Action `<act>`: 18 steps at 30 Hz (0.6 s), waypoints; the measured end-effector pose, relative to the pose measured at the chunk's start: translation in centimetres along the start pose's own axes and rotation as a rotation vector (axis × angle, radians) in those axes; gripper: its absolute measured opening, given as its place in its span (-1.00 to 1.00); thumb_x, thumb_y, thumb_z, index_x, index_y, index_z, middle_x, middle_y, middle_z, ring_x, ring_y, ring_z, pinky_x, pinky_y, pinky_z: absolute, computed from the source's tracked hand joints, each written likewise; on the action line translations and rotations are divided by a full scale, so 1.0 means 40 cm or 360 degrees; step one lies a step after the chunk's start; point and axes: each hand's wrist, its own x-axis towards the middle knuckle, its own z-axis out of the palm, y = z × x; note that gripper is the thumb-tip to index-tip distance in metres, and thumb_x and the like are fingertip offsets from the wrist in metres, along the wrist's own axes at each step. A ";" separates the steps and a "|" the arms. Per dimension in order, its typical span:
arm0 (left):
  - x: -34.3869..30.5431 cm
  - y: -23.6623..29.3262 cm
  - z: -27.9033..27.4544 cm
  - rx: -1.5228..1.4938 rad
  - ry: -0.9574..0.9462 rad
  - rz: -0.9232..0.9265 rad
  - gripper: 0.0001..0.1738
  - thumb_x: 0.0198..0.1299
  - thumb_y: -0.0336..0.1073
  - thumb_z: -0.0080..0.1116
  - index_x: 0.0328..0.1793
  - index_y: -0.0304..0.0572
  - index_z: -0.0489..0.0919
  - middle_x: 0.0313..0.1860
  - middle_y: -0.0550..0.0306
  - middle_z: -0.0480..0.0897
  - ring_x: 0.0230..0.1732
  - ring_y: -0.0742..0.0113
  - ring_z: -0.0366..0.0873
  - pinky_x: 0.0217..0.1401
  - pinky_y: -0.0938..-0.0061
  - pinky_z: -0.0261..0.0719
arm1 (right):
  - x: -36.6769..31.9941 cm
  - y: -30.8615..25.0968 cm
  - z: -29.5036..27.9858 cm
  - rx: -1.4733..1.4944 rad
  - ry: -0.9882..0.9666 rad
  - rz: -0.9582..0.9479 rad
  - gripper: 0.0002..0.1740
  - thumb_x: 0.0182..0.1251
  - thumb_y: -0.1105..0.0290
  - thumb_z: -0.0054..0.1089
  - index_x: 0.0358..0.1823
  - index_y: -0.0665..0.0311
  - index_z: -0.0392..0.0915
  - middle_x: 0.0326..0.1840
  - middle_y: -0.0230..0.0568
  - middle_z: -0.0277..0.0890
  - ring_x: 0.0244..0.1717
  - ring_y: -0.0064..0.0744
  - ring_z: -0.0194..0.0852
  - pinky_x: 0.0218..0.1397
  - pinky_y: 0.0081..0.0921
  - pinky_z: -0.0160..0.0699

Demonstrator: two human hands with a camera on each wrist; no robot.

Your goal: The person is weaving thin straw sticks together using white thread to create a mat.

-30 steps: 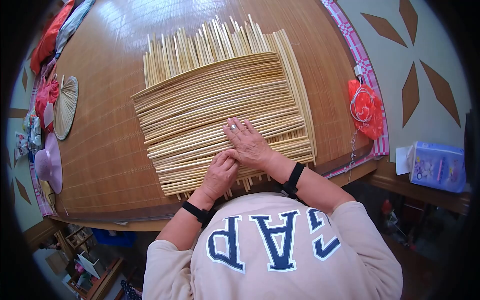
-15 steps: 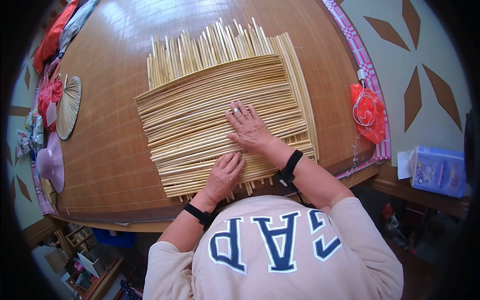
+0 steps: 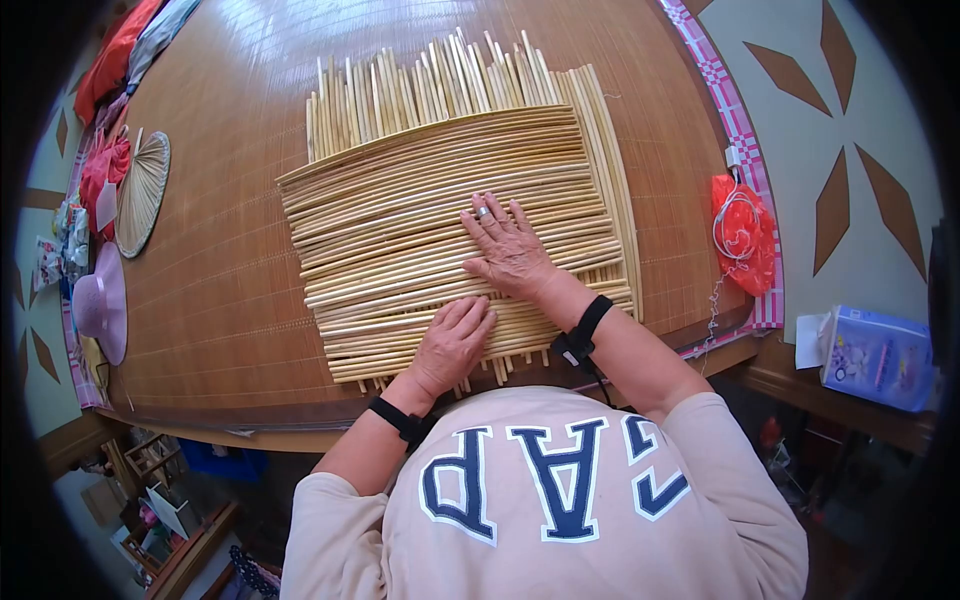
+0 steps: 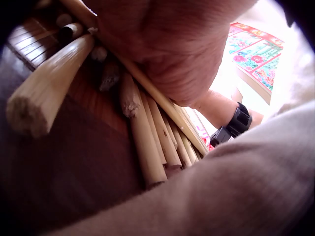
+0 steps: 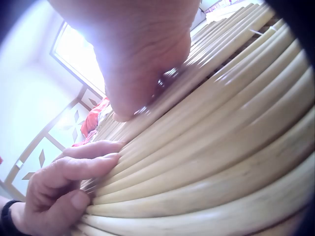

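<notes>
Sticks (image 3: 400,235), side by side, beneath fingers (image 3: 498,216)

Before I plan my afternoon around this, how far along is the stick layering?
Crosswise sticks cover most of the lengthwise sticks, so the layer looks nearly laid. In hand: the left hand and right hand rest on that layer. Probably remaining: closing gaps near its right edge, where lengthwise sticks show.
</notes>
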 end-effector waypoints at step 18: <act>-0.006 -0.006 0.003 -0.0073 0.0040 -0.0010 -0.59 -0.10 -0.47 0.16 -0.01 -0.24 0.56 0.02 0.02 0.53 0.15 0.04 0.42 0.29 0.19 0.30 | 0.026 -0.105 -0.021 0.0331 0.0140 -0.0593 -0.43 0.20 0.25 0.08 0.24 0.32 0.33 0.38 0.05 0.20 0.45 -0.04 0.04 0.47 -0.19 0.02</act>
